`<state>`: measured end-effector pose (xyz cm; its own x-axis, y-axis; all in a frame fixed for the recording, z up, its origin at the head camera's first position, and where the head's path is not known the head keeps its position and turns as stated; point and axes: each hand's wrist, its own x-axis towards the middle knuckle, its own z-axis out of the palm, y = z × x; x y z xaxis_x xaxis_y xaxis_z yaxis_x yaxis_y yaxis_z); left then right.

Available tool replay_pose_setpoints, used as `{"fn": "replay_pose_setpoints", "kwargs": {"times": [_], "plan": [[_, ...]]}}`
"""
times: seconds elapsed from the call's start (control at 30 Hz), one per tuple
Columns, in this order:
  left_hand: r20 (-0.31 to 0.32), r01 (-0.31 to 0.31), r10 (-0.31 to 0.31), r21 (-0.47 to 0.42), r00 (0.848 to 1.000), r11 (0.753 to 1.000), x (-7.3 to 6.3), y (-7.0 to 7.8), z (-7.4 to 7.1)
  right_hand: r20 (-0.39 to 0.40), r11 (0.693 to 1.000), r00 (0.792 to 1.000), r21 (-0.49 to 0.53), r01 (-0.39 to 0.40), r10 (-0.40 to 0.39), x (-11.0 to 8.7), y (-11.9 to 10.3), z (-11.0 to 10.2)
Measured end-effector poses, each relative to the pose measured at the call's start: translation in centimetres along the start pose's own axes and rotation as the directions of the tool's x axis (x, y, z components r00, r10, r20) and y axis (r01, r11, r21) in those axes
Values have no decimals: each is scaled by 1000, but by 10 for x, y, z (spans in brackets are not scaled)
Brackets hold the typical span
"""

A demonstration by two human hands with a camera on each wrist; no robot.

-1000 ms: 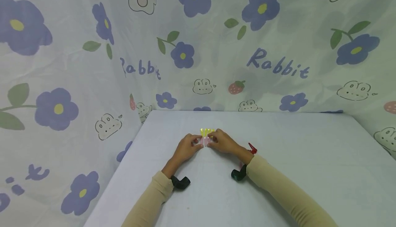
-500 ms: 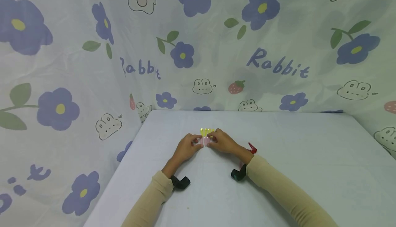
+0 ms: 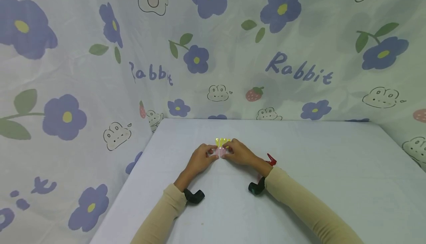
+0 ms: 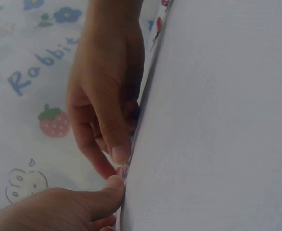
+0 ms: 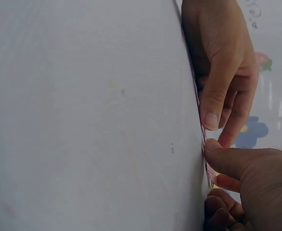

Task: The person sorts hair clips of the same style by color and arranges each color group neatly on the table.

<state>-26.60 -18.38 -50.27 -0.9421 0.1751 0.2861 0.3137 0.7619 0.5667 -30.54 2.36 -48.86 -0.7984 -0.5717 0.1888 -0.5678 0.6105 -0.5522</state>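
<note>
Near the far middle of the white table, a row of small yellow pieces [image 3: 222, 140] lies behind small pink teardrop-shaped pieces [image 3: 222, 152]; their exact kind is too small to tell. My left hand [image 3: 200, 159] holds the left pink piece between thumb and forefinger. From the other side, my right hand [image 3: 241, 153] pinches the pink piece beside it, front to back. Fingers hide parts of both rows. In the left wrist view the pink edge [image 4: 121, 170] shows low between the fingertips. The right wrist view shows the pieces almost edge-on at the tabletop.
A red piece, perhaps an open clip [image 3: 271, 159], lies beside the right forearm, partly covered by it. Dark wrist cameras [image 3: 194, 196] hang under both cuffs. The white table [image 3: 316, 155] ends at a patterned cloth wall [image 3: 233, 59].
My right hand has shifted very slightly left with its pink piece, which now sits closer to the left one. The left hand stays in place.
</note>
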Motion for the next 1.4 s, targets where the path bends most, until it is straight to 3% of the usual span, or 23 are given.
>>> {"fn": "replay_pose_setpoints", "kwargs": {"times": [1.1, 1.4], "plan": [[-4, 2, -2, 12, 1000, 1000, 0, -1, 1, 8, 999, 999, 0, -39, 39, 1, -1, 2], [8, 3, -3, 4, 1000, 1000, 0, 1, -2, -12, 1000, 1000, 2, -10, 10, 0, 0, 1]]}}
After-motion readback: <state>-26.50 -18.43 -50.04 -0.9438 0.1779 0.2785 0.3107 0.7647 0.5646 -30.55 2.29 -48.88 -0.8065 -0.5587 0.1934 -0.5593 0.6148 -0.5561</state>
